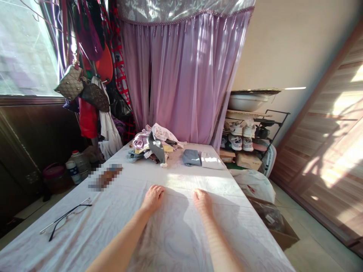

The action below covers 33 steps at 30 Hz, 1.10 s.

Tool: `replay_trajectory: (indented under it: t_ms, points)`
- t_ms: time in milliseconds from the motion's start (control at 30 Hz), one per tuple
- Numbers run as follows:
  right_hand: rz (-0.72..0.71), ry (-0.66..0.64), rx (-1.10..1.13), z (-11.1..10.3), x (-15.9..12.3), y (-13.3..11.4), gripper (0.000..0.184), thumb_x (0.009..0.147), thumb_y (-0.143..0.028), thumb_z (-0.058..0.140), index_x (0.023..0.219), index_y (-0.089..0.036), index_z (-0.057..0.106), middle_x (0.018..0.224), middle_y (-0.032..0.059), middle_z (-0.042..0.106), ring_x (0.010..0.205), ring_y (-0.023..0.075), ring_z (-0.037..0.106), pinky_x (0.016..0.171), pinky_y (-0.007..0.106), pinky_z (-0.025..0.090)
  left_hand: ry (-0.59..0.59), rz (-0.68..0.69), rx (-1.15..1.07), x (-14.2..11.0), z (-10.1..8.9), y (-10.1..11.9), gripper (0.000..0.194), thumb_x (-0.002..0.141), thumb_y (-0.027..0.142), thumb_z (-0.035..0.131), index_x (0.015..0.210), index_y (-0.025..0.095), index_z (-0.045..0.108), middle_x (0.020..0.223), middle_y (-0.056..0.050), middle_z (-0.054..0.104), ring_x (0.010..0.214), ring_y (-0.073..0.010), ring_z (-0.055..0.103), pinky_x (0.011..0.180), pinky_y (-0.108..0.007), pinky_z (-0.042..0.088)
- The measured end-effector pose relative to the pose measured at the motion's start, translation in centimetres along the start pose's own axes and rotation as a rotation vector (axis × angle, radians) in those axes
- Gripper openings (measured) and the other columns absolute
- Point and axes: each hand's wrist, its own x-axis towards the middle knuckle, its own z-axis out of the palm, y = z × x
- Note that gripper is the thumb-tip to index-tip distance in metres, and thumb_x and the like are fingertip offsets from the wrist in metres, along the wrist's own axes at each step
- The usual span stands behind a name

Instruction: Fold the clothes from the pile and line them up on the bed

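- Rumpled clothes pile (155,145), lilac, floral pink, yellow and dark gray, lies beyond the left hand (154,197).
- Folded blue-gray garment (191,158) and folded whitish garment (212,161) lie side by side, beyond the right hand (202,199).
- Both hands are curled narrow, apart, on the white patterned cloth (172,241); whether they pinch it, I cannot tell.
- Eyeglasses (65,220) lie left of the left hand.
- Monogram-patterned handbag (71,82) hangs far left; lettering too small to read.

Home room | purple curtain (181,75) | shoe rack (279,113) | hanging bags (70,82)
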Motion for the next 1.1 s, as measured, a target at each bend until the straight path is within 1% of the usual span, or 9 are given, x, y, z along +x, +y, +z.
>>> replay_trajectory:
  t_ms: [133, 233, 367, 500, 633, 733, 867, 967, 1100]
  points:
    - [0.010, -0.010, -0.007, 0.0, -0.4, 0.0, 0.028, 0.086, -0.019, 0.052, 0.100, -0.021, 0.077, 0.107, 0.0085, 0.076, 0.104, 0.0246, 0.068, 0.095, 0.033, 0.049, -0.006, -0.013, 0.015, -0.2, -0.3, 0.3, 0.026, 0.085, 0.009, 0.048, 0.094, 0.020, 0.070, 0.106, -0.006, 0.073, 0.106, -0.0222, 0.062, 0.099, -0.038, 0.047]
    - [0.029, -0.015, -0.033, -0.1, -0.5, -0.5, 0.030, 0.085, -0.016, 0.052, 0.101, -0.021, 0.076, 0.112, 0.0094, 0.074, 0.108, 0.0249, 0.066, 0.097, 0.034, 0.047, -0.037, -0.029, 0.036, -0.1, -0.4, 0.5, 0.025, 0.085, 0.009, 0.048, 0.095, 0.020, 0.068, 0.105, -0.006, 0.072, 0.105, -0.0222, 0.060, 0.098, -0.037, 0.047]
    - [0.068, -0.080, -0.135, -0.8, 0.3, -1.7, 0.036, 0.085, -0.013, 0.050, 0.110, -0.023, 0.073, 0.121, 0.0066, 0.071, 0.113, 0.0245, 0.062, 0.098, 0.035, 0.045, -0.086, -0.045, 0.091, 0.4, -0.8, 0.9, 0.025, 0.086, 0.010, 0.048, 0.096, 0.021, 0.068, 0.106, -0.007, 0.069, 0.104, -0.0217, 0.060, 0.097, -0.036, 0.045]
    - [0.097, -0.172, -0.244, -1.3, 3.4, -2.9, 0.042, 0.089, -0.013, 0.045, 0.122, -0.023, 0.069, 0.122, 0.0066, 0.069, 0.111, 0.0222, 0.061, 0.094, 0.032, 0.043, -0.182, -0.097, 0.177, 2.5, -1.3, 1.1, 0.021, 0.089, 0.017, 0.050, 0.094, 0.021, 0.070, 0.100, -0.007, 0.070, 0.099, -0.0218, 0.062, 0.093, -0.035, 0.046]
    - [0.082, -0.209, -0.296, -0.5, 8.1, -3.3, 0.044, 0.092, -0.015, 0.044, 0.130, -0.025, 0.063, 0.122, 0.0088, 0.066, 0.111, 0.0227, 0.058, 0.092, 0.033, 0.040, -0.276, -0.130, 0.215, 6.3, -0.9, 1.0, 0.028, 0.093, 0.022, 0.049, 0.111, 0.024, 0.069, 0.102, -0.006, 0.073, 0.102, -0.0223, 0.065, 0.093, -0.035, 0.047]
    - [0.059, -0.224, -0.319, 0.5, 11.3, -3.0, 0.048, 0.091, -0.013, 0.045, 0.134, -0.026, 0.061, 0.121, 0.0102, 0.066, 0.111, 0.0240, 0.057, 0.092, 0.035, 0.039, -0.263, -0.051, 0.237, 9.7, 0.4, 1.0, 0.034, 0.093, 0.024, 0.051, 0.123, 0.025, 0.066, 0.117, -0.007, 0.070, 0.112, -0.0246, 0.062, 0.098, -0.038, 0.047]
    - [0.026, -0.243, -0.354, 1.7, 14.3, -2.2, 0.055, 0.091, -0.010, 0.042, 0.141, -0.028, 0.054, 0.118, 0.0124, 0.065, 0.107, 0.0256, 0.057, 0.089, 0.036, 0.039, -0.196, 0.074, 0.233, 14.3, 3.3, 0.9, 0.042, 0.091, 0.023, 0.054, 0.132, 0.028, 0.062, 0.143, -0.009, 0.055, 0.130, -0.0284, 0.050, 0.107, -0.044, 0.043]
    - [-0.006, -0.267, -0.386, 2.4, 15.4, -1.7, 0.055, 0.093, -0.011, 0.038, 0.142, -0.030, 0.053, 0.113, 0.0132, 0.065, 0.103, 0.0259, 0.059, 0.086, 0.036, 0.038, -0.181, 0.101, 0.243, 17.3, 5.6, 0.9, 0.046, 0.091, 0.022, 0.052, 0.136, 0.031, 0.059, 0.152, -0.009, 0.045, 0.139, -0.0312, 0.041, 0.110, -0.049, 0.039]
    - [-0.023, -0.251, -0.400, 2.9, 15.5, -1.3, 0.048, 0.095, -0.017, 0.039, 0.138, -0.031, 0.057, 0.112, 0.0134, 0.064, 0.100, 0.0264, 0.058, 0.083, 0.036, 0.038, -0.228, 0.115, 0.260, 20.0, 7.8, 0.9, 0.046, 0.094, 0.023, 0.048, 0.138, 0.032, 0.058, 0.156, -0.009, 0.040, 0.143, -0.0308, 0.036, 0.112, -0.050, 0.038]
